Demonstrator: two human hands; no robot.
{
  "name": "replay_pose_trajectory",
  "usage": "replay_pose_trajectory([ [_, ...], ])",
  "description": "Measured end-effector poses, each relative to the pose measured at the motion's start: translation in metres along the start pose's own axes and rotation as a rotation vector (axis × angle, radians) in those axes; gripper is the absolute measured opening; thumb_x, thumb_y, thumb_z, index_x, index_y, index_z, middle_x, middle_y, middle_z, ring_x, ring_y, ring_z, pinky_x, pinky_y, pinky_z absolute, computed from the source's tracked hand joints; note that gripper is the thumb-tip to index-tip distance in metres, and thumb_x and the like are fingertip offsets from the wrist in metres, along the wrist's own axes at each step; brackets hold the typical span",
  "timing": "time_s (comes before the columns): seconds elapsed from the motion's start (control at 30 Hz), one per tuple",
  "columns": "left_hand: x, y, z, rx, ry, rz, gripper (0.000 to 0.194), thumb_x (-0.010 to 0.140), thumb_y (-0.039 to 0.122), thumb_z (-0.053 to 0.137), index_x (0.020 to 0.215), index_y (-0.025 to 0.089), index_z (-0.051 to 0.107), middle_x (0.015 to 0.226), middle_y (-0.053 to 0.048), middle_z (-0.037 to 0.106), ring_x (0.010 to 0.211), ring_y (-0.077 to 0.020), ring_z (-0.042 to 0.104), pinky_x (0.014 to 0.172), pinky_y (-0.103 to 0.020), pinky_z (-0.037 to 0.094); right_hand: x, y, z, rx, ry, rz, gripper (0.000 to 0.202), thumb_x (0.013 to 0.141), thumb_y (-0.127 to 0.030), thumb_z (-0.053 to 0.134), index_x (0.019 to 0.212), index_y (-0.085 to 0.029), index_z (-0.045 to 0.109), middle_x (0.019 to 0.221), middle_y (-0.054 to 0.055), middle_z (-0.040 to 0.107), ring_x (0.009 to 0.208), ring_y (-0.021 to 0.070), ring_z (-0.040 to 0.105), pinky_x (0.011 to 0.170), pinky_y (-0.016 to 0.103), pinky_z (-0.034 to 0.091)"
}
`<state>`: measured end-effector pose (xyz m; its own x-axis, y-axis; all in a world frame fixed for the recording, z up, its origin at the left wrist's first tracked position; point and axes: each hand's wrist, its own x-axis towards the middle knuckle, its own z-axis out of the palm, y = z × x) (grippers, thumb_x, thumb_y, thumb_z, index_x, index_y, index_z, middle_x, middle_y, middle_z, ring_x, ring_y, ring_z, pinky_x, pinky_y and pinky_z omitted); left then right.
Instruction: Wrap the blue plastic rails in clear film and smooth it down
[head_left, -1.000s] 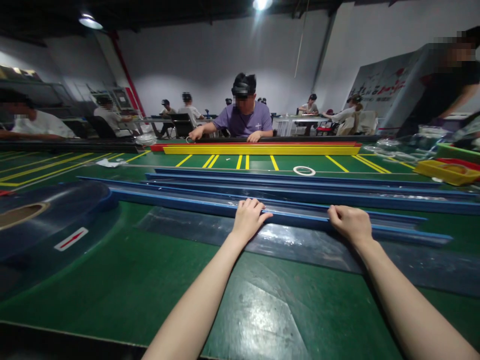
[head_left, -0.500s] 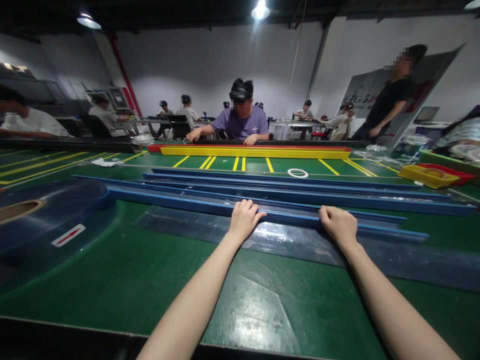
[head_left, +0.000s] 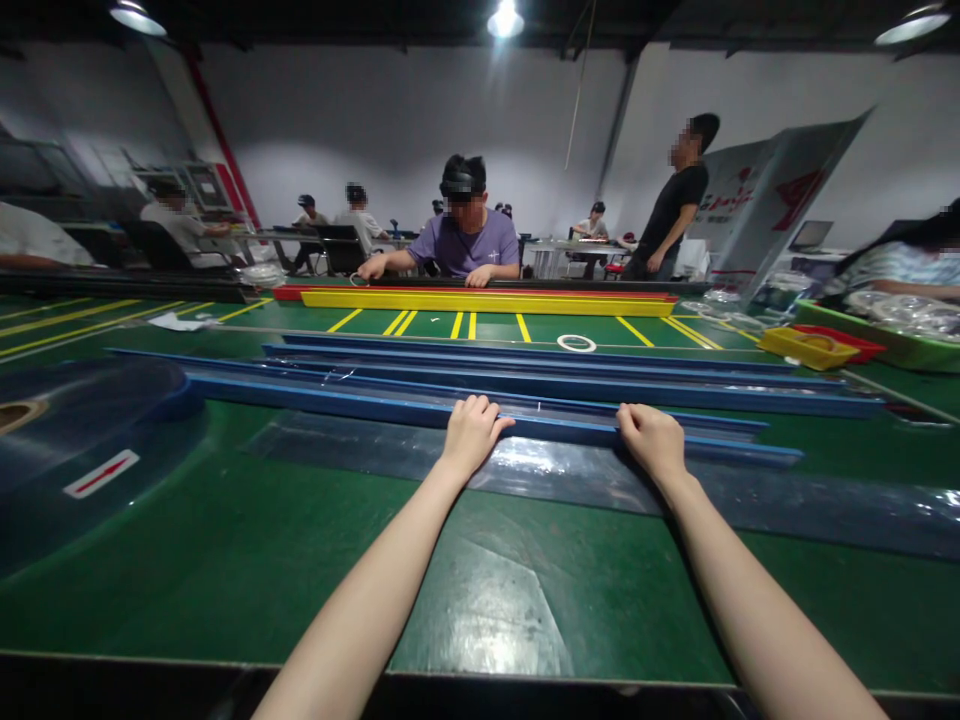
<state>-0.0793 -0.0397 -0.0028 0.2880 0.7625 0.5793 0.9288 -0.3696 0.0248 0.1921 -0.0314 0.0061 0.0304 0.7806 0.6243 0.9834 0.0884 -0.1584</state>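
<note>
A long blue plastic channel (head_left: 570, 430) lies lengthwise across the bench in front of me. My left hand (head_left: 470, 437) is closed over its near edge, fingers hooked over the top and thumb pointing right. Farther right along the same channel, my right hand (head_left: 654, 438) grips the edge in a fist. Both hands hide the parts of the channel under them. On the near side, a strip of clear plastic film (head_left: 577, 478) runs along the bench, close beneath the channel. Behind it lie more blue channels (head_left: 675, 390), parallel to the held one.
A large roll of clear film (head_left: 82, 440) with a red-arrow label lies at left. Yellow and red channels (head_left: 487, 303) lie before a co-worker in purple (head_left: 469, 250). A white ring (head_left: 576, 343) and a yellow tray (head_left: 806, 348) are beyond the blue channels.
My view has turned slightly right, so the bench things appear farther left. Both hands keep their hold on the channel. A person in black in the background has moved left.
</note>
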Motion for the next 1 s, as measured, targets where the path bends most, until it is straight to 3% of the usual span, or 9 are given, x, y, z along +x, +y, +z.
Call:
replay_pose_trajectory([
  [1.0,-0.0003,-0.0001,0.0015,0.016,-0.015,-0.002,0.033,0.085,0.045,0.038,0.076,0.02,0.056,0.081,-0.004,0.057,0.082,-0.0184,0.046,0.068,-0.03,0.028,-0.0003,0.0007,0.0002,0.005,-0.003,-0.011,0.039,0.081,-0.036,0.033,0.053,-0.018,0.052,0.06,0.005,0.059,0.056,0.0116,0.046,0.051,0.024,0.022],
])
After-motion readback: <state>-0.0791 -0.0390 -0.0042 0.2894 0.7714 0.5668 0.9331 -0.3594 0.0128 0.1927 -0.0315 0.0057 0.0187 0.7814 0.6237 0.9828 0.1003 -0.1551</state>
